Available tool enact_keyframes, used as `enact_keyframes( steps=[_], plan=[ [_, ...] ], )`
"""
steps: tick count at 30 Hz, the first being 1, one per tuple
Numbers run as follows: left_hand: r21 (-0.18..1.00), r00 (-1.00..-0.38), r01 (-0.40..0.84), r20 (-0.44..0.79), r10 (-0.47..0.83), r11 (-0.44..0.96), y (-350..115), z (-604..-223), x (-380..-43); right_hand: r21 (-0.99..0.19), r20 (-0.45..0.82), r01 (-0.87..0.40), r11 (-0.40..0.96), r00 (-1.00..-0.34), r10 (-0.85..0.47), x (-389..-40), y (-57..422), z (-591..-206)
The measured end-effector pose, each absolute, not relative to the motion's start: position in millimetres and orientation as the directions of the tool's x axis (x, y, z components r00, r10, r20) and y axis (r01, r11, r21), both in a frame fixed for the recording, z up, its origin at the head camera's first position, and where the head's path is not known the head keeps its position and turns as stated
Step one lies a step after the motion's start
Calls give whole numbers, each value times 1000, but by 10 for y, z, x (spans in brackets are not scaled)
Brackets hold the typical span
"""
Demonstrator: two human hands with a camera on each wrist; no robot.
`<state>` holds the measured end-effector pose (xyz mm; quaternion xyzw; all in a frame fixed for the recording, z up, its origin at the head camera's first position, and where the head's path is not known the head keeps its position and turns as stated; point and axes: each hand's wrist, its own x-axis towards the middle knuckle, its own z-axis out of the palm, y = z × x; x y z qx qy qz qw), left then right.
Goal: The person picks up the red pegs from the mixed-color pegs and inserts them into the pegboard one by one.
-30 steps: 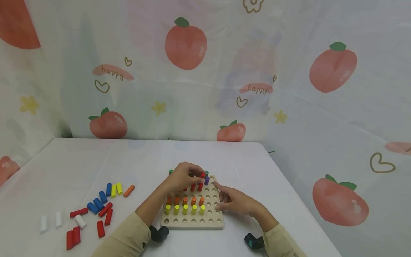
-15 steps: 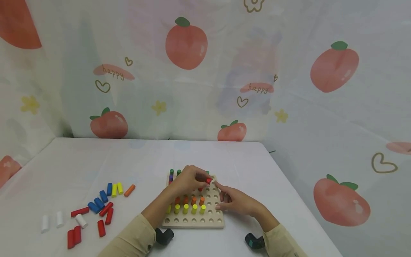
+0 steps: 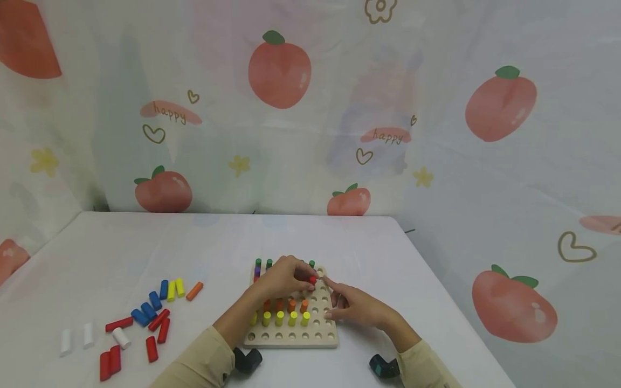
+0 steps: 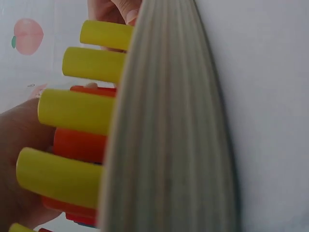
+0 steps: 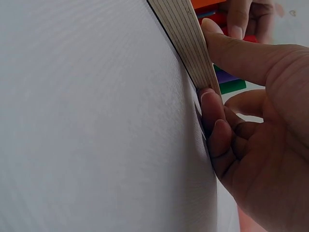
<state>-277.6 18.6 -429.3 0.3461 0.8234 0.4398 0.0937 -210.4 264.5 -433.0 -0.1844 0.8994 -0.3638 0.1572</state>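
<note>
My left hand [image 3: 283, 279] pinches a red peg [image 3: 312, 280] between thumb and fingertips, close over the right part of a wooden pegboard [image 3: 291, 345]. The peg's lower end is hidden. Beneath this hand and wrist, much of the board's middle and several pegs are covered. Yellow pegs [image 3: 280, 318] stand upright in a row near the front, with orange pegs [image 3: 292, 305] behind them. Green pegs [image 3: 258, 263] line the back. My right hand [image 3: 361, 306] grips the board's right edge; in the right wrist view its thumb [image 5: 241, 58] lies over the top and other fingers curl at the side.
Loose pegs lie on the white table [image 3: 204, 242] to the left: blue pegs [image 3: 140, 317], yellow pegs [image 3: 171, 291], an orange peg [image 3: 194, 291], several red pegs [image 3: 152, 349] and white pegs [image 3: 121, 338]. A patterned cloth [image 3: 301, 140] hangs behind the table.
My left hand has moved slightly right and toward me, carrying the red peg past the purple peg and lower over the board. The right hand stays at the board's edge.
</note>
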Motion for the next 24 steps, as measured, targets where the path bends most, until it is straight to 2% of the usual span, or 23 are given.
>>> enact_keyframes(
  steps=[9, 24],
  plan=[
    [782, -795, 461, 155, 586, 420, 260, -4343, -2721, -702, -145, -222, 677, -886, -441, -2097, 2644, -4337],
    [740, -822, 455, 134, 553, 496, 299, -4403, -2725, -710, -148, -220, 669, -882, -447, -2092, 2634, -4312]
  ],
)
